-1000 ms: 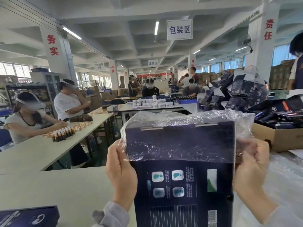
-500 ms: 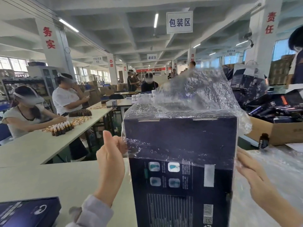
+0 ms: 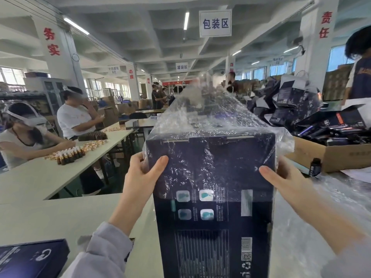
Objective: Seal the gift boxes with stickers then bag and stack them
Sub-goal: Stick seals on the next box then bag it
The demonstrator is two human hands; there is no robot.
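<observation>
Left hand [image 3: 138, 175] grips bagged gift box [image 3: 212, 199] | right hand [image 3: 285, 182] grips it too | sign [image 3: 215, 23]: 包装区

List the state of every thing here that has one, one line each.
gift box, upright, closed, upper part bagged
plastic bag, pulled over the gift box's top, loose end sticking up
left hand, grips the gift box's left edge
right hand, grips the gift box's right edge
second box, lying flat on the table
carton, open, filled with dark boxes
small bottle, upright beside the carton
</observation>
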